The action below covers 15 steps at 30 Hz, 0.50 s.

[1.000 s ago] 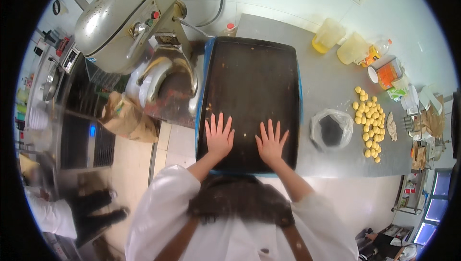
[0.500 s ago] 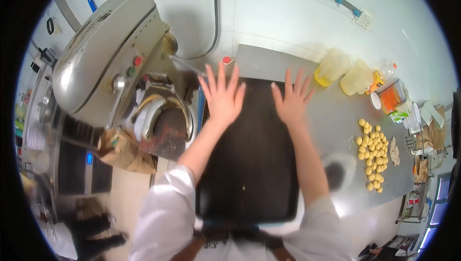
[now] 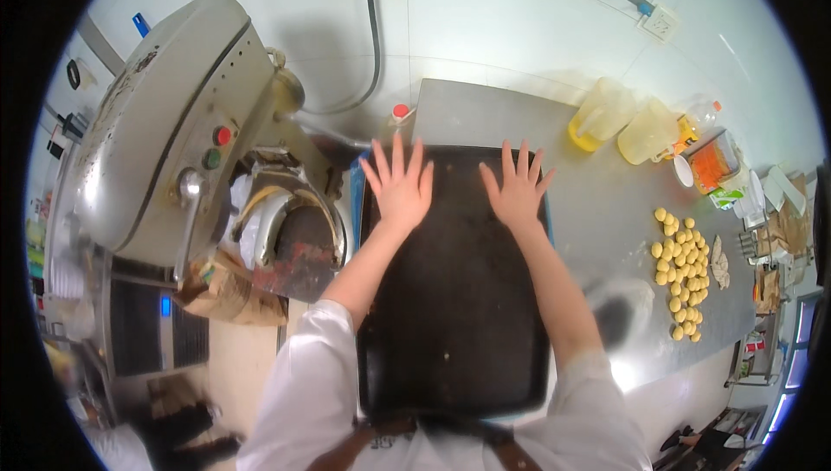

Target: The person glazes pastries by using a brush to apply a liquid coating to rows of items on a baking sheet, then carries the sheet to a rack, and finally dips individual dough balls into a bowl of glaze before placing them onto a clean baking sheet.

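"Two hands, left hand (image 3: 401, 198) and right hand (image 3: 518, 196), how are they set?"
"Well apart, fingers spread, gripping nothing, over the far part of the dark tray (image 3: 454, 298). Whether the palms touch it, I can't tell."
"And the tray?"
"Along the left edge of the steel table (image 3: 589, 211), reaching its near edge."
"Any advice?"
"I'd keep palms flat, pressure even, sleeves (image 3: 303, 376) off the rim."
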Tool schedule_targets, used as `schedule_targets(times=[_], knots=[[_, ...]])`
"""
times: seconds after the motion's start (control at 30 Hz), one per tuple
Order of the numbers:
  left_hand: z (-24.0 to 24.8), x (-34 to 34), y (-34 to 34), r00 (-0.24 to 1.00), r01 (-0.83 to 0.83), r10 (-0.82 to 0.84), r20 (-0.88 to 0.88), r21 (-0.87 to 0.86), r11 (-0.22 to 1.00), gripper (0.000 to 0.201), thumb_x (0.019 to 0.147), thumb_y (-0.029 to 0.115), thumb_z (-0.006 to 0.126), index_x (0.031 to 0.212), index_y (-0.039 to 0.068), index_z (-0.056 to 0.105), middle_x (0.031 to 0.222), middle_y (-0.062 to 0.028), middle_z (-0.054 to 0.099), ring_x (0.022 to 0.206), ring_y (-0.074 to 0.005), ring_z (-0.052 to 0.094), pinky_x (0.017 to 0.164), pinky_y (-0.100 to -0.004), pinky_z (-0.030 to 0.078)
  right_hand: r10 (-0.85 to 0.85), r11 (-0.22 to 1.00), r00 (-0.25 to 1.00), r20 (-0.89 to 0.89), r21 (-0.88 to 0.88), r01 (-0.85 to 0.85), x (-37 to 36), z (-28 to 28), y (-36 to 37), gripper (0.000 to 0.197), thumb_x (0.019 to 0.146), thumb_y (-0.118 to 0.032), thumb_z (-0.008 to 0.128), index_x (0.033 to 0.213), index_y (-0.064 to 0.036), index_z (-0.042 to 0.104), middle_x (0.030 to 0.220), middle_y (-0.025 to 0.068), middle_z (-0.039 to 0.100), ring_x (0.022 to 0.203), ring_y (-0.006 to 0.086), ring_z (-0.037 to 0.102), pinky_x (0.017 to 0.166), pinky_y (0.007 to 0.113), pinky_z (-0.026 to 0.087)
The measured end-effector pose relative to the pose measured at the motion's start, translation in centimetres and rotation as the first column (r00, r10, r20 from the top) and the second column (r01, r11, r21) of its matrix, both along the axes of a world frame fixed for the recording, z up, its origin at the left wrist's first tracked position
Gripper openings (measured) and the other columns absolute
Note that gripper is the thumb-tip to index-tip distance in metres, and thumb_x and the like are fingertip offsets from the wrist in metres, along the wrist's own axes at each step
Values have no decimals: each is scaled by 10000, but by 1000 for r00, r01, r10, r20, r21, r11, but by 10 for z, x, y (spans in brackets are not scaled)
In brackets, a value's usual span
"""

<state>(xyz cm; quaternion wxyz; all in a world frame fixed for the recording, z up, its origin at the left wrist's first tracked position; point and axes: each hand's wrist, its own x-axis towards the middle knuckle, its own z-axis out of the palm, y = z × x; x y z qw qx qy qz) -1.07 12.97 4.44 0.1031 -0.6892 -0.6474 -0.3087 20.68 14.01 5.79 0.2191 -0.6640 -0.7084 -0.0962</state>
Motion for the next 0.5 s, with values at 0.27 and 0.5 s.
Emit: schedule_targets(times=[0.27, 0.5], knots=[[-82, 19, -7, 986, 146, -160, -44, -219, 965, 527, 1019, 455, 357, 1485, 231, 458, 1609, -65, 297, 1515, -395, 79, 1125, -721, -81, 190, 969, 974, 127, -181, -166, -4, -67, -1, 651, 953, -571, 482, 1506, -233, 414, 1606, 83, 299, 1493, 366, 210, 1121, 741, 68], [-40, 23, 15, 997, 59, -62, -35, -94, 994, 495, 1007, 343, 432, 1456, 139, 479, 1588, -103, 323, 1503, -390, 142, 1163, -673, -23, 321, 947, 946, 56, 8, -322, -42, -12, 13, 509, 996, -292, 512, 1406, 7, 476, 1510, 161, 431, 1422, 350, 356, 1181, 528, 234]])
